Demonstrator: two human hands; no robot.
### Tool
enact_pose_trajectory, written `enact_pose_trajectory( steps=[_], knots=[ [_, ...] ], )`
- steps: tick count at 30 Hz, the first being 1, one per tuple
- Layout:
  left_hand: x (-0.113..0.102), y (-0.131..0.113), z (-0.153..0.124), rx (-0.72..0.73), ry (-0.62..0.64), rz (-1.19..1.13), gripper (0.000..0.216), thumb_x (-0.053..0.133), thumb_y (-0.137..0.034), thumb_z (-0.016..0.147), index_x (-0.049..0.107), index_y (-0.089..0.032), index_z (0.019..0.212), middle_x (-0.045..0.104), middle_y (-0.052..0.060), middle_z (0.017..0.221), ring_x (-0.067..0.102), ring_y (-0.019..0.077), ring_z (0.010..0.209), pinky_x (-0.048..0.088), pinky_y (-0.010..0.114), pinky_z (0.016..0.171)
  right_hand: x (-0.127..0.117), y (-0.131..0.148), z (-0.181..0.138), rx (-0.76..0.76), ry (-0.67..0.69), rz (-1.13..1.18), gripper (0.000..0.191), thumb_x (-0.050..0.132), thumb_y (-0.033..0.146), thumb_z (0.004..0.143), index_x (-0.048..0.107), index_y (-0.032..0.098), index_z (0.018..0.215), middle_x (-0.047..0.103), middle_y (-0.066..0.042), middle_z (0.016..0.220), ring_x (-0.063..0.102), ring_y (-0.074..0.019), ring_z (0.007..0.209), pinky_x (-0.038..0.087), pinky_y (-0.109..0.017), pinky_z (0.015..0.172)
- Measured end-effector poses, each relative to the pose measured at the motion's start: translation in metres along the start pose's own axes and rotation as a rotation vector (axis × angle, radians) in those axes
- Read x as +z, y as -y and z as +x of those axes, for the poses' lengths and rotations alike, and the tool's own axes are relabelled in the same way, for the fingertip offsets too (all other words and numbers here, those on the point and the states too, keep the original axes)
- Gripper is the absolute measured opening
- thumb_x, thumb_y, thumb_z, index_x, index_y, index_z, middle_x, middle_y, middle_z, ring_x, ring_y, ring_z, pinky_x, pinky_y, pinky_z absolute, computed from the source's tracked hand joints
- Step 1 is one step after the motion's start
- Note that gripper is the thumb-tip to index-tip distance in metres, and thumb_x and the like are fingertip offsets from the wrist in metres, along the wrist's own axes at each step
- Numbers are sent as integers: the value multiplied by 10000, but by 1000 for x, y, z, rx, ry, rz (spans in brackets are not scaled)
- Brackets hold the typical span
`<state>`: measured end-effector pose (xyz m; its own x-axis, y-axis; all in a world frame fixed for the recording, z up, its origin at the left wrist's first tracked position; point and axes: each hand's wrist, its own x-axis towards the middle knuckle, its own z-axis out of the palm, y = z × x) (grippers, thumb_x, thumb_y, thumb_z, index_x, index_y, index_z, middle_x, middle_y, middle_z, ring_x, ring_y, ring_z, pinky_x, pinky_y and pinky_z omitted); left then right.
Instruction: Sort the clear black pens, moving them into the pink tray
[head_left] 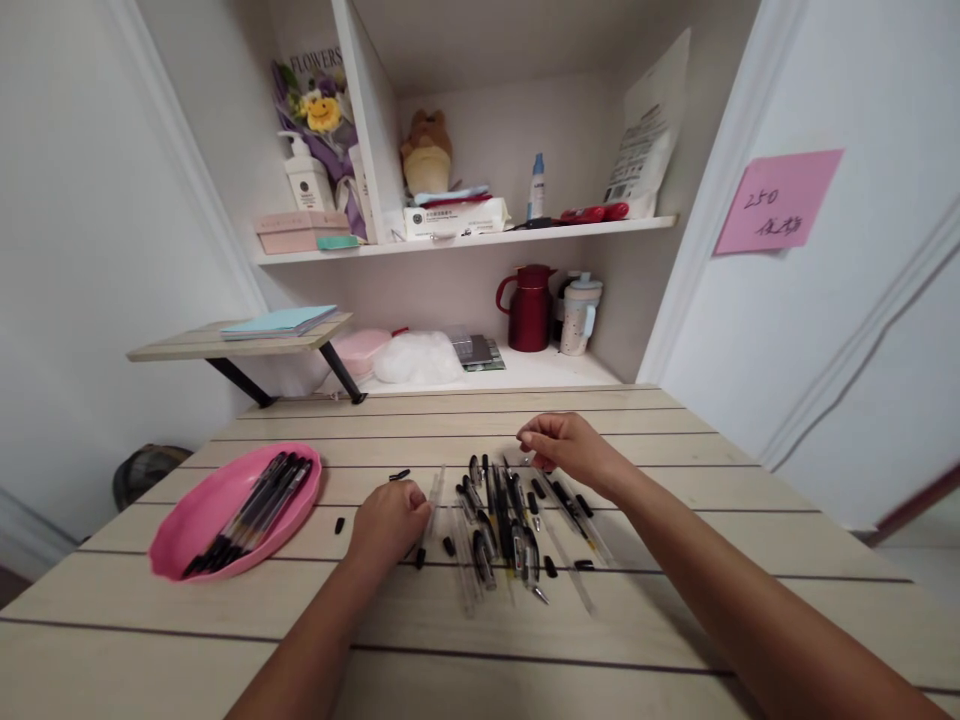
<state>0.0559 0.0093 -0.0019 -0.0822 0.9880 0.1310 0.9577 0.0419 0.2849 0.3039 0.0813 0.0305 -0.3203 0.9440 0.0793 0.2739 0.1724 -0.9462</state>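
Note:
A loose pile of black pens, clear barrels and caps [504,520] lies on the wooden table [480,620] in front of me. My left hand [388,520] rests curled on the table at the pile's left side, its fingers closed near a clear barrel [429,510]. My right hand [568,448] hovers over the far edge of the pile with its fingertips pinched together on a small part I cannot make out. To the left stands a pink oval tray [196,512] with several assembled black pens [251,508] laid in it.
Small black caps [400,474] lie scattered between tray and pile. Behind the table a low shelf holds a red jug [529,306], a cup and a plastic bag. A small raised board with blue books [279,321] stands at back left. A pink note [776,200] hangs on the right wall.

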Motion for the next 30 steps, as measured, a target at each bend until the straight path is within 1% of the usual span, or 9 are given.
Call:
enact_pose_trajectory(
  steps=[5, 7, 10, 12, 16, 21, 24, 27, 30],
  knots=[
    [3, -4, 0, -30, 24, 29, 171, 476, -284, 683, 584, -202, 579, 625, 34, 649, 533, 169, 614, 258, 248, 511, -10, 7, -3, -22, 5, -134, 161, 523, 314, 705, 600, 172, 695, 609, -15, 628, 567, -117, 525, 401, -207, 446],
    [3, -5, 1, -33, 24, 38, 171, 473, -278, 676, 585, -198, 576, 626, 43, 653, 534, 174, 614, 258, 251, 505, -18, 10, -7, -24, 53, -296, 165, 516, 298, 704, 590, 174, 625, 602, -13, 571, 551, -119, 501, 385, -214, 447],
    [3, -8, 1, -49, 25, 54, 151, 486, -279, 652, 597, -199, 587, 630, 53, 659, 537, 185, 623, 266, 255, 511, -25, 11, -12, 19, 169, -684, 187, 540, 219, 662, 541, 178, 480, 564, -14, 461, 495, -113, 424, 336, -231, 433],
    [3, -10, 1, -63, 18, 56, 138, 498, -282, 636, 603, -200, 596, 629, 54, 649, 534, 189, 620, 270, 257, 518, -27, 9, -14, 68, 195, -905, 205, 565, 172, 626, 515, 179, 427, 542, -23, 426, 480, -119, 407, 318, -246, 440],
    [5, -11, 2, -89, 0, -10, 101, 529, -264, 594, 582, -188, 553, 596, 36, 568, 505, 171, 565, 254, 252, 498, -25, 3, -12, 101, 165, -1041, 180, 603, 180, 604, 548, 170, 433, 568, -72, 470, 541, -176, 500, 336, -274, 491],
    [3, -6, 4, -190, 20, -421, 132, 545, -242, 593, 513, -165, 490, 455, -25, 419, 400, 104, 419, 229, 218, 427, -23, -3, -5, 122, 129, -1045, 120, 578, 240, 641, 657, 150, 637, 652, -115, 700, 586, -206, 632, 360, -274, 540],
    [-4, 0, 2, -231, 112, -917, 170, 551, -280, 644, 488, -159, 542, 395, -58, 401, 339, 68, 353, 232, 189, 380, -19, -8, -1, 112, 112, -1042, 165, 536, 243, 675, 670, 156, 718, 658, -107, 779, 588, -202, 699, 360, -260, 564],
    [-13, 10, 1, -244, 148, -1418, 143, 606, -229, 628, 504, -138, 585, 508, -24, 487, 452, 78, 411, 321, 173, 391, -10, -11, 1, 68, 102, -1034, 189, 497, 243, 708, 664, 165, 749, 654, -88, 819, 576, -183, 744, 347, -239, 579],
    [-20, 20, 3, -339, 92, -1659, 61, 596, -140, 634, 538, -123, 644, 610, 35, 614, 550, 108, 499, 420, 194, 443, 1, -10, 0, -30, 120, -954, 183, 489, 252, 720, 652, 172, 742, 651, -54, 775, 559, -150, 705, 337, -217, 580]
  ],
)
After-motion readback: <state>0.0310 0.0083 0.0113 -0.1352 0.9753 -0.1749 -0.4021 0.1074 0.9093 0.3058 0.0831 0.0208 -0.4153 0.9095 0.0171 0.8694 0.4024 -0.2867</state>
